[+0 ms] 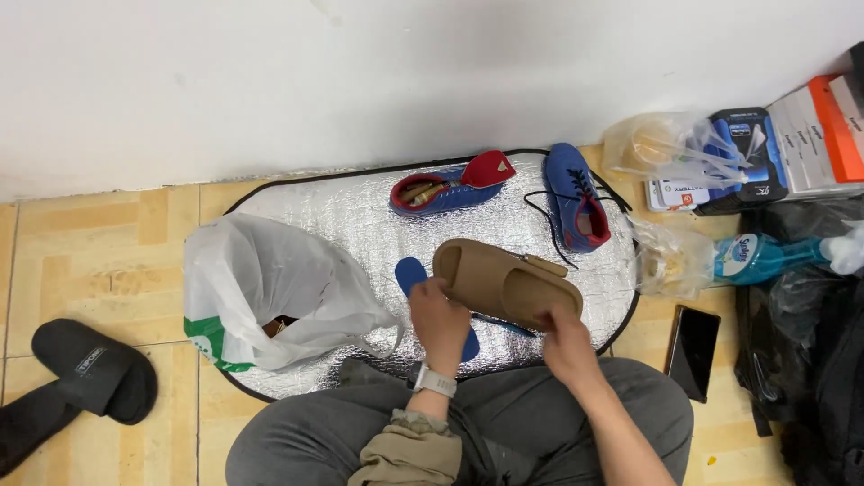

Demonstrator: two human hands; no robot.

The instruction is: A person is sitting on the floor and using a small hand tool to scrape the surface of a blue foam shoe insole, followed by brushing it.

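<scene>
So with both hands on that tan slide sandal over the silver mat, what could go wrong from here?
1. The tan foam slide sandal is held only at its near edge by the left hand and right hand; it might tip or slip from their grip.
2. The loose black lace of the blue lace-up shoe trails close to the sandal and could snag.
3. The flat blue insole beneath could get pushed aside.

— What sort of place is this?
— A home, a lived-in corner of a room. The floor (108,261) is tan tile running up to a plain white wall (360,72).
— What else shows it?
— A silver foil mat (360,216) spread on the floor, a black slipper (94,369) lying loose, and household clutter by the wall: boxes (810,135), plastic bags (670,148), a blue spray bottle (765,256).
</scene>
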